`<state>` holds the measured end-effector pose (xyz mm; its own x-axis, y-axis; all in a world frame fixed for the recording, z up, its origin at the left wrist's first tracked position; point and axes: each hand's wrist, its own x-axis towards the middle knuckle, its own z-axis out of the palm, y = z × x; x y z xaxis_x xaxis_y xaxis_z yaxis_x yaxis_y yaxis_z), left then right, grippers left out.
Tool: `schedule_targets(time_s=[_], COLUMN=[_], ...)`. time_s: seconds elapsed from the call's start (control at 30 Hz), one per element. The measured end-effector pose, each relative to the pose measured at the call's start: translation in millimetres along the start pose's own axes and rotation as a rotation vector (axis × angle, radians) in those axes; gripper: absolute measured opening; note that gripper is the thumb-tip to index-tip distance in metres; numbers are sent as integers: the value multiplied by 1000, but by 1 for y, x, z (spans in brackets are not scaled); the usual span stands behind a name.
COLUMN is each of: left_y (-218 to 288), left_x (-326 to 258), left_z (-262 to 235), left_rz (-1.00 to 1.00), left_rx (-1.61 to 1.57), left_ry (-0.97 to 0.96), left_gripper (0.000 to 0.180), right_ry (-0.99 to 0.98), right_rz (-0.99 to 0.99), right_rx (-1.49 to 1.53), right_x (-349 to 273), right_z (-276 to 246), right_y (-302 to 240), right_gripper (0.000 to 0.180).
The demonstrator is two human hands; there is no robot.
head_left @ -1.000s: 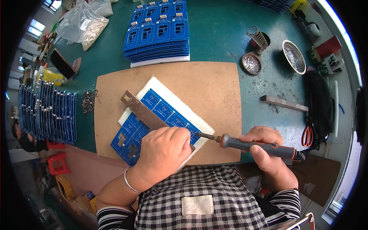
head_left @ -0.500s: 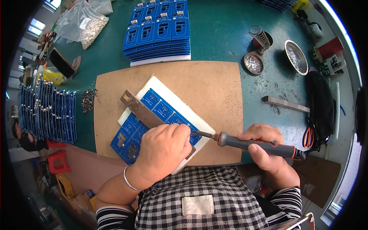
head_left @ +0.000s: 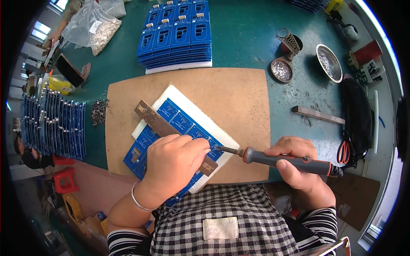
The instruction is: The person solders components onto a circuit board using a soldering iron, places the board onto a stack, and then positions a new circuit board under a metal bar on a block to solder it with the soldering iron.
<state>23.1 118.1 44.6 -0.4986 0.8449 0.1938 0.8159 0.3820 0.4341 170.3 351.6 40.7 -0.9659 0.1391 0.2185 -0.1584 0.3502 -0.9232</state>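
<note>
A blue circuit board panel (head_left: 181,123) lies slanted on a white foam pad (head_left: 190,101), with a flat brown bar (head_left: 154,121) across it. My left hand (head_left: 177,158) rests over the bar and board, its thumb and fingers pinched together; whatever is between them is hidden. In my right hand (head_left: 297,158) is a grey and orange soldering iron (head_left: 277,161), gripped by its handle. The iron's tip is at the board's right corner, just beside my left fingertips.
The pad lies on a brown board (head_left: 239,91). Stacked blue panels (head_left: 175,34) stand behind, more boards (head_left: 53,123) at left. An iron stand (head_left: 290,42), a metal bowl (head_left: 329,63) and a metal bar (head_left: 318,115) are at right. A bag of pale parts (head_left: 102,36) lies far left.
My left hand has shifted a little left, uncovering the near end of the brown bar. The soldering iron has edged slightly right, still held in my right hand.
</note>
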Motion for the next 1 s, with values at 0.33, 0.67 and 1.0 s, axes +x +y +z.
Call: schedule_targets(time_s=[0.33, 0.67, 1.0], left_y=[9, 16, 16], left_x=[-15, -9, -6], left_z=[14, 15, 17], left_rz=[-111, -8, 15], left_rx=[-225, -3, 53], left_ry=[87, 13, 9], left_gripper=[17, 19, 19], right_ry=[114, 73, 61], right_rz=[101, 89, 84], right_rx=[80, 72, 79], right_x=[-20, -23, -20], right_z=[-7, -3, 2], right_y=[-6, -2, 0], right_gripper=[28, 26, 25])
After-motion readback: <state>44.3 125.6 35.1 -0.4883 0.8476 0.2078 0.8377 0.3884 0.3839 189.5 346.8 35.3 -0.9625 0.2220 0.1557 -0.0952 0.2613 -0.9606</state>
